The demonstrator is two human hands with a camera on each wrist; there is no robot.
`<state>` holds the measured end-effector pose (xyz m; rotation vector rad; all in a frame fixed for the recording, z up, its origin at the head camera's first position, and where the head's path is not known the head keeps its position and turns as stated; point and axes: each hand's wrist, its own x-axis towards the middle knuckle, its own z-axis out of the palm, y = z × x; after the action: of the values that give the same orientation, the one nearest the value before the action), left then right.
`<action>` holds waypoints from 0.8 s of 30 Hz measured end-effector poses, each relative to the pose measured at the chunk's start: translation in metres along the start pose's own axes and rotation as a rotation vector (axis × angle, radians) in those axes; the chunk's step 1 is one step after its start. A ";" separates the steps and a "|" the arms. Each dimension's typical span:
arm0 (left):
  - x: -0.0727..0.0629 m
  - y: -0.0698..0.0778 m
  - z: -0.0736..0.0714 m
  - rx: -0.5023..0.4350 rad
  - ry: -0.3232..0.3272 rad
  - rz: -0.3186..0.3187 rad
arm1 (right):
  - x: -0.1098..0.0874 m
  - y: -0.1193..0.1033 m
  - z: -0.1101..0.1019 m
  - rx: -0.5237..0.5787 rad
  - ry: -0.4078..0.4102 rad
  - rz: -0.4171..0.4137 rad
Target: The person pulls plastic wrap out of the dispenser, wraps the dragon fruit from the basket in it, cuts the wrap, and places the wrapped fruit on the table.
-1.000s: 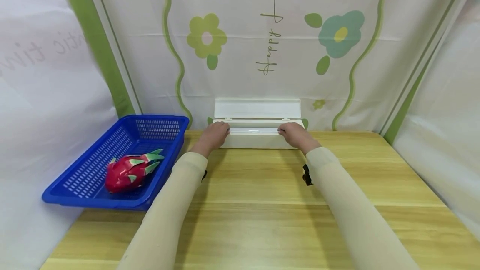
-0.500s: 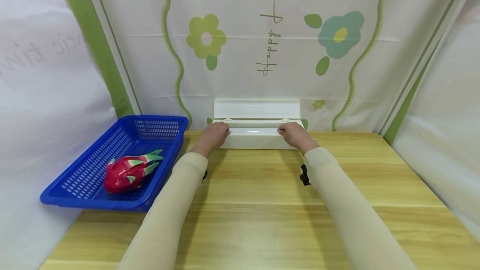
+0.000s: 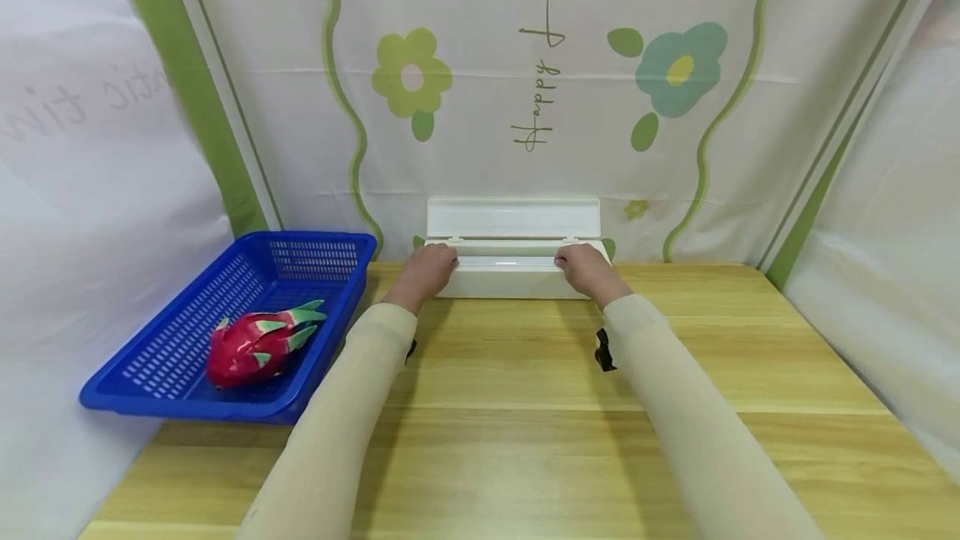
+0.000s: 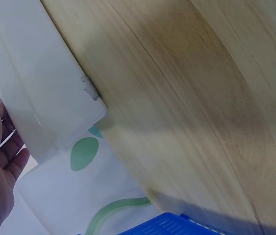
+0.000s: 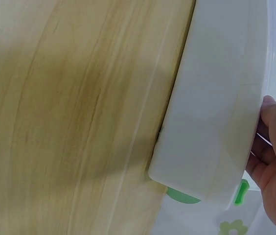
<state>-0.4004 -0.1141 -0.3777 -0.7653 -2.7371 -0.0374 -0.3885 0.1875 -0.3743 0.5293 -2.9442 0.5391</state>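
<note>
A long white box, shaped like a cling film dispenser, lies against the back curtain with its hinged lid raised. A shiny pale strip shows in its opening. My left hand holds the left end, fingers curled at the upper edge. At the other end my right hand grips the edge with thumb and fingers. The left wrist view shows the curled fingers right at the box's edge. In the right wrist view the thumb meets the rim while other fingers bend behind it. I cannot tell whether film is pinched too.
A blue plastic basket with a red dragon fruit in it stands at the left of the wooden table. White curtains with printed flowers enclose the back and both sides.
Both hands stay at the box's ends. The right forearm has shifted slightly to the left; the box, lid and basket look the same.
</note>
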 end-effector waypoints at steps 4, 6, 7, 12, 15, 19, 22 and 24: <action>0.002 0.000 0.001 0.040 -0.022 -0.012 | 0.000 -0.001 0.002 -0.018 0.003 0.005; 0.002 0.000 0.001 0.058 -0.025 -0.015 | 0.001 -0.001 0.004 -0.027 0.007 0.013; 0.003 -0.001 0.001 0.065 -0.023 -0.015 | 0.001 -0.001 0.004 -0.031 0.012 0.015; 0.002 -0.001 0.000 0.077 -0.014 -0.019 | 0.002 0.000 0.006 -0.030 0.029 0.016; 0.001 0.000 -0.001 0.079 -0.002 -0.017 | 0.003 0.001 0.006 -0.022 0.026 0.019; 0.000 0.000 -0.003 0.078 0.017 -0.012 | 0.004 0.002 0.005 -0.027 0.026 0.028; -0.001 0.000 -0.002 0.080 0.038 -0.006 | 0.004 0.002 0.004 -0.037 0.027 0.027; -0.001 0.000 -0.001 0.083 0.062 0.003 | 0.004 0.002 0.004 -0.042 0.027 0.025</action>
<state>-0.3988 -0.1149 -0.3771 -0.7334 -2.6612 0.0514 -0.3930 0.1866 -0.3782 0.4769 -2.9332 0.4815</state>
